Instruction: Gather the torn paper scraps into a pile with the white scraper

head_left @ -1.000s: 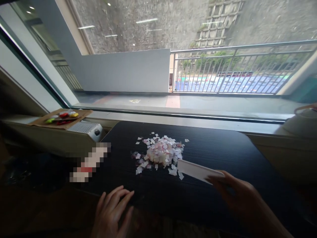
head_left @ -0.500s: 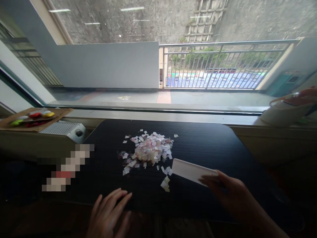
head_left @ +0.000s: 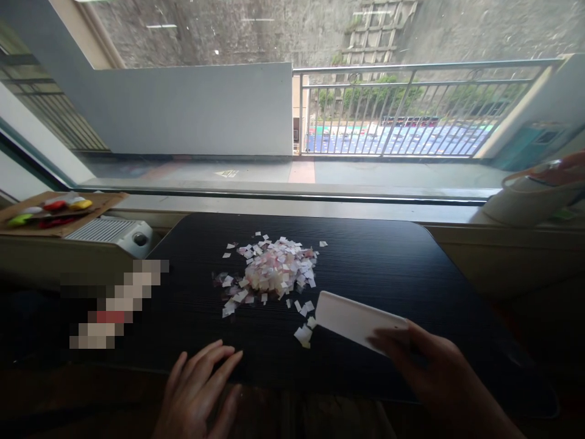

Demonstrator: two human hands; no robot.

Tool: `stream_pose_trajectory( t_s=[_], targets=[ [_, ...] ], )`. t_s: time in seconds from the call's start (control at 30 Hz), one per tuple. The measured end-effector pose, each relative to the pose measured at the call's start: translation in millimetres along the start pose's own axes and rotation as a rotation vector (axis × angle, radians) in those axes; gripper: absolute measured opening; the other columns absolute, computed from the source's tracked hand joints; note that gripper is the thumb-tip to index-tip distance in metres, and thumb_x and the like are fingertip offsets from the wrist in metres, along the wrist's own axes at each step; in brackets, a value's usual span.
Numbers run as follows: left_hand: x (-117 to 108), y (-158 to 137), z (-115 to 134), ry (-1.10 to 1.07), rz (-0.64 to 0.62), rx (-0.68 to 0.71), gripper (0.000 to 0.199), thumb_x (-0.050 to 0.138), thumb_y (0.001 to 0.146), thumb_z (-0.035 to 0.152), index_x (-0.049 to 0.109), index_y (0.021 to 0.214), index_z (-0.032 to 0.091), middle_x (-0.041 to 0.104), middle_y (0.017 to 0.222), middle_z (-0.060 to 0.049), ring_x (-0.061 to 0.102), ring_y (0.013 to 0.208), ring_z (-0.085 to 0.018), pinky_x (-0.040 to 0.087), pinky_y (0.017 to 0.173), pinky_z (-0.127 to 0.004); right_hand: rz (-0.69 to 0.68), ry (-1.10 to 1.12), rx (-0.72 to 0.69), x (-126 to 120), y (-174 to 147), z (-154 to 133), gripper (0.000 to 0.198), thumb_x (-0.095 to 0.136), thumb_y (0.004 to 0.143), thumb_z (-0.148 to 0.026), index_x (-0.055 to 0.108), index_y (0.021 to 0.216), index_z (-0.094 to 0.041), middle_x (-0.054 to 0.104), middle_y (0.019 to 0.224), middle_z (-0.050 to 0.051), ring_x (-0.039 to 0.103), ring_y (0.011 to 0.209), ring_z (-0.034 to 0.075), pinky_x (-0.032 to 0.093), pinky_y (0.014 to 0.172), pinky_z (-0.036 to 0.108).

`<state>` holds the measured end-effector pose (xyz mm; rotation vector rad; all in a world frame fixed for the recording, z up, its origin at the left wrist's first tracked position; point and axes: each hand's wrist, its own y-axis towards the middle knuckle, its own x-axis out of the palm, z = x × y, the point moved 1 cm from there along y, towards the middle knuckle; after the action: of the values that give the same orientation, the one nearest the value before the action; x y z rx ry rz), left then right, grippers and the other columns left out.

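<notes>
My right hand (head_left: 429, 353) grips one end of a flat white rectangular piece with rounded corners (head_left: 351, 316); its exact kind I cannot make out. The piece is tilted over the table, its far end close to a few loose scraps (head_left: 304, 334). Small cut paper pieces (head_left: 278, 268), mostly white with some pinkish and yellowish ones, lie in a loose heap on the black table (head_left: 375, 256). Strays are scattered around the heap, mostly at its left and front. My left hand (head_left: 203, 387) rests at the table's near edge, fingers stretched out and holding nothing.
A white radiator (head_left: 114, 235) stands left of the table, beside a cardboard sheet (head_left: 98, 210) with colourful items on it. Beyond the table is a window sill (head_left: 228, 204). A pale bag (head_left: 516, 204) sits at the right. A blurred-out patch covers the left side.
The white piece has shifted slightly with my right hand, and the loose scraps by its end have moved a little. My left hand stays in place. The view has tilted slightly.
</notes>
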<state>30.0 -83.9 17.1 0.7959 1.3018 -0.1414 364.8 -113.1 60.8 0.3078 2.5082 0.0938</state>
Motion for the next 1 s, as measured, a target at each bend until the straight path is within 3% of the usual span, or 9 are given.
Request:
stream_pose_trajectory(
  t_s=[0.2,0.37,0.57,0.7,0.83,1.0],
  targets=[
    [-3.6,4.8,5.0,0.023,-0.005,0.027,0.032,0.049,0.083,0.031,0.056,0.115,0.029,0.069,0.106,-0.003,0.062,0.1,-0.02,0.041,0.091,-0.039,-0.009,-0.008,0.004,-3.0,-3.9,-0.9,0.014,0.061,0.079,-0.033,0.071,0.083,-0.024,0.076,0.08,0.002,0.069,0.073,0.02,0.053,0.066,0.025],
    [-7.3,16.7,13.3,-0.037,-0.022,0.039,0.033,0.051,0.082,0.029,0.057,0.114,0.028,0.068,0.106,-0.003,0.061,0.103,-0.021,0.037,0.099,-0.042,0.109,-0.015,0.127,-4.9,-11.3,-0.5,0.017,0.064,0.075,-0.037,0.072,0.083,-0.025,0.076,0.082,0.003,0.07,0.076,0.023,0.054,0.068,0.026],
    [-11.8,44.2,33.0,-0.104,-0.063,0.11,0.035,0.052,0.081,0.02,0.057,0.115,0.024,0.066,0.109,-0.004,0.057,0.108,-0.022,0.033,0.103,-0.044,-0.034,0.039,0.1,3.0,-19.6,-6.3,0.016,0.062,0.077,-0.036,0.072,0.078,-0.023,0.076,0.076,0.001,0.07,0.07,0.02,0.055,0.065,0.024],
    [-11.9,47.0,35.4,-0.08,-0.034,0.137,0.032,0.051,0.082,0.02,0.057,0.113,0.023,0.066,0.106,-0.004,0.057,0.107,-0.022,0.034,0.101,-0.044,-0.056,-0.059,0.153,-12.4,-21.7,-3.4,0.018,0.06,0.079,-0.037,0.071,0.079,-0.024,0.076,0.08,0.001,0.071,0.073,0.02,0.055,0.064,0.022],
    [-9.8,44.4,32.6,-0.055,-0.01,0.141,0.032,0.05,0.081,0.018,0.057,0.112,0.023,0.067,0.104,-0.004,0.057,0.106,-0.021,0.033,0.099,-0.044,0.004,-0.124,0.094,-23.5,-16.4,-1.6,0.016,0.06,0.078,-0.036,0.072,0.077,-0.025,0.076,0.077,0.0,0.071,0.069,0.019,0.055,0.061,0.021],
    [-9.8,44.1,30.7,-0.048,-0.008,0.14,0.032,0.05,0.082,0.019,0.056,0.113,0.023,0.067,0.105,-0.003,0.056,0.108,-0.021,0.032,0.099,-0.043,0.005,-0.107,0.031,-4.6,-8.0,-1.7,0.015,0.059,0.08,-0.033,0.07,0.084,-0.024,0.076,0.079,0.0,0.071,0.072,0.018,0.054,0.063,0.021]
  ],
)
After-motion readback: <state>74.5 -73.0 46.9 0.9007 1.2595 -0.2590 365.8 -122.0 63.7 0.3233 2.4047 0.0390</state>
